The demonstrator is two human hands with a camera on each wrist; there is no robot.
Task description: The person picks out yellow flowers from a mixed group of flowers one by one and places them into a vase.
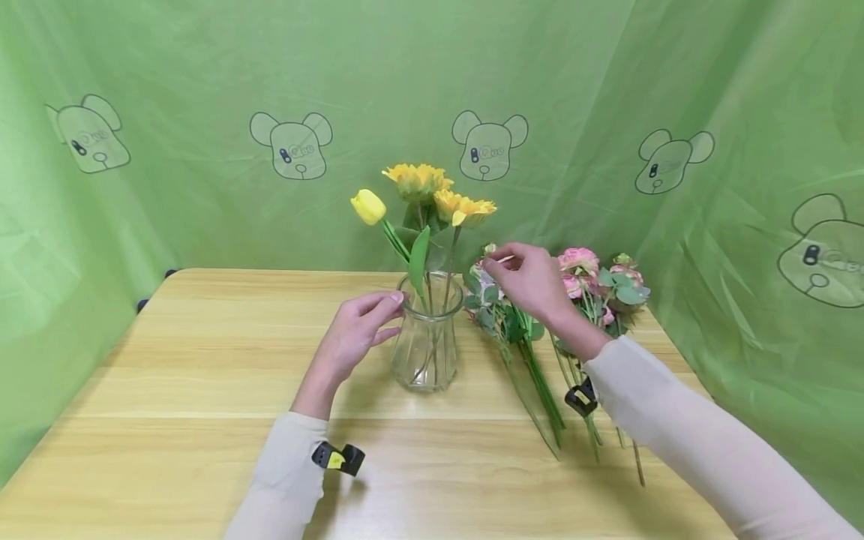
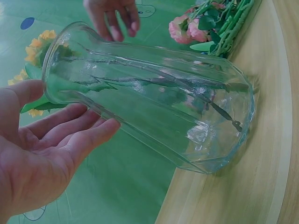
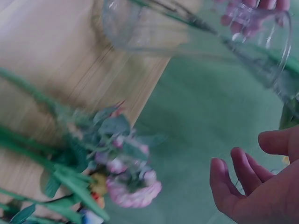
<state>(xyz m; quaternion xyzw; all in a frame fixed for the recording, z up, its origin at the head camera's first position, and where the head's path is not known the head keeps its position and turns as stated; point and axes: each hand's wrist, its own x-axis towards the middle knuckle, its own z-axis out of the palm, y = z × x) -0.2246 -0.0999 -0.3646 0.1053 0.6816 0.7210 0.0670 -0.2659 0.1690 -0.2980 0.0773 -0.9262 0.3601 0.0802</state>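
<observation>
A clear glass vase (image 1: 424,356) stands upright on the table, holding a yellow tulip (image 1: 367,207) and two sunflowers (image 1: 416,182). My left hand (image 1: 361,330) is at the vase's left side, its thumb by the rim and its fingers lightly bent along the glass. In the left wrist view the same hand (image 2: 51,149) does not wrap round the vase (image 2: 154,102). My right hand (image 1: 529,281), fingers loosely curled with nothing between them, hovers above flowers lying right of the vase. The right wrist view shows that hand (image 3: 261,179) apart from the vase.
Pink flowers (image 1: 578,261) with green leaves lie at the right of the wooden table (image 1: 223,375), their stems (image 1: 540,386) pointing towards the near side. A green curtain (image 1: 391,75) with printed bear heads hangs behind and at both sides.
</observation>
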